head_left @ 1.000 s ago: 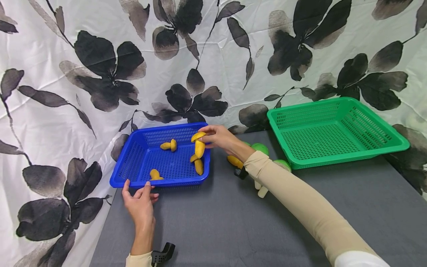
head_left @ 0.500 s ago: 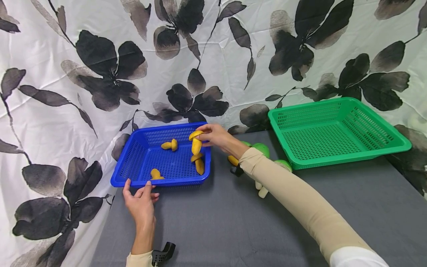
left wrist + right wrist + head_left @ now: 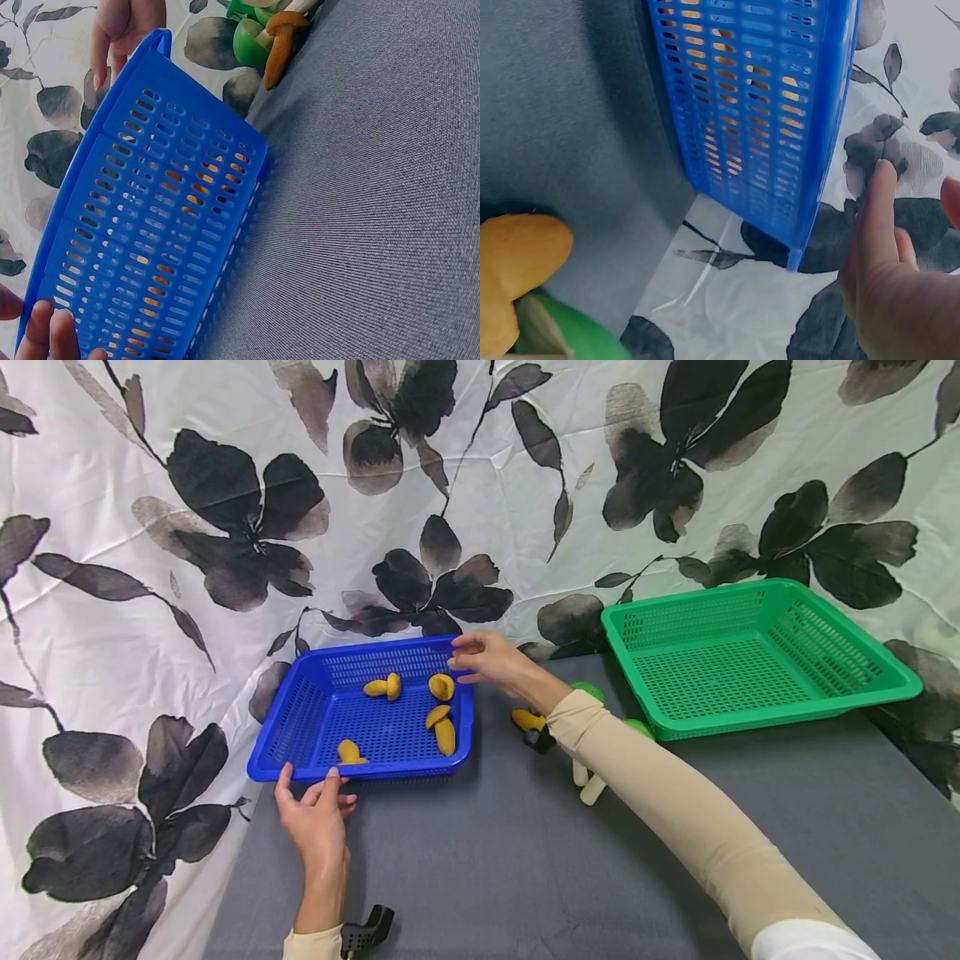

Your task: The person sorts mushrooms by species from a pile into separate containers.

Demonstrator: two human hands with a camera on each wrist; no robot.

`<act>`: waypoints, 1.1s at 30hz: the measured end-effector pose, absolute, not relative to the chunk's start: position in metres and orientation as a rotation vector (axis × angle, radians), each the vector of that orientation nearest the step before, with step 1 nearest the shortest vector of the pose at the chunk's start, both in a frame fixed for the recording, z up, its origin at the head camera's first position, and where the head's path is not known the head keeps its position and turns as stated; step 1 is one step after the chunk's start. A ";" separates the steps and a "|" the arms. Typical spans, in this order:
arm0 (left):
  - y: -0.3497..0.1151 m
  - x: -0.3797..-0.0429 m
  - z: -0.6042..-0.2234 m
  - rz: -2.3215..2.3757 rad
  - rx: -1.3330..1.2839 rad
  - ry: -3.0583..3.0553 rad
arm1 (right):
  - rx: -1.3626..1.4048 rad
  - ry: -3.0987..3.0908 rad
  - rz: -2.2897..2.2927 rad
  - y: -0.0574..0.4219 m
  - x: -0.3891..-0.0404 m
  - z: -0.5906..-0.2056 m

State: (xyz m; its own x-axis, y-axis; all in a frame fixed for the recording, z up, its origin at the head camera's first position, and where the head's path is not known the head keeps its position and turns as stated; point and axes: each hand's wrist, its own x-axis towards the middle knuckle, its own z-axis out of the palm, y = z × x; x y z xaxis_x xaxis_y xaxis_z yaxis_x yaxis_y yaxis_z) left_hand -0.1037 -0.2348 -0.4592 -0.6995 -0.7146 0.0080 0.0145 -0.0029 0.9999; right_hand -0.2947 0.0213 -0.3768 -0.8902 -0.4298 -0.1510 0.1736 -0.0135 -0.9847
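On grey cloth [image 3: 480, 860], blue basket [image 3: 384, 718], four mushrooms [image 3: 445, 737] inside

One blue rectangular plastic basket [image 3: 390, 725], eight o'clock; one green rectangular plastic basket [image 3: 705, 668], three o'clock. Yellow mushrooms [image 3: 445, 737]: five; green-capped mushrooms [image 3: 588, 691]: minimum two.

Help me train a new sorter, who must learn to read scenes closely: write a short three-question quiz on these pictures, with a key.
1. In the head view, how many yellow mushrooms lie in the blue basket?
2. The left hand touches:
A) the green basket's rim
B) the blue basket's rim
C) a green-capped mushroom
3. True or false: the right hand holds nothing.

Key: 1. Four. 2. B. 3. True.
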 end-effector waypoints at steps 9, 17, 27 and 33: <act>-0.235 -0.102 -0.462 -1.731 0.732 -1.787 | -0.335 1.903 -1.887 0.043 -0.289 -0.383; -0.235 -0.101 -0.461 -1.727 0.727 -1.794 | -0.381 1.945 -1.811 0.059 -0.280 -0.386; -0.235 -0.102 -0.461 -1.754 0.706 -1.756 | -0.331 1.936 -1.798 0.077 -0.270 -0.400; -0.235 -0.102 -0.461 -1.744 0.716 -1.772 | -0.279 1.970 -1.804 0.086 -0.262 -0.411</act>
State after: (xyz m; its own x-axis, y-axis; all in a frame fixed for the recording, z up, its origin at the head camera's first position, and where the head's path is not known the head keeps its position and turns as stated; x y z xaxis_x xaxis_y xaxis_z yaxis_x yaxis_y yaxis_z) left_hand -0.1024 -0.2354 -0.4611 -0.7087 -0.7054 0.0149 0.0036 0.0174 0.9998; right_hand -0.2618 0.0861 -0.4109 -0.8774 -0.4404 -0.1904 0.1508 0.1236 -0.9808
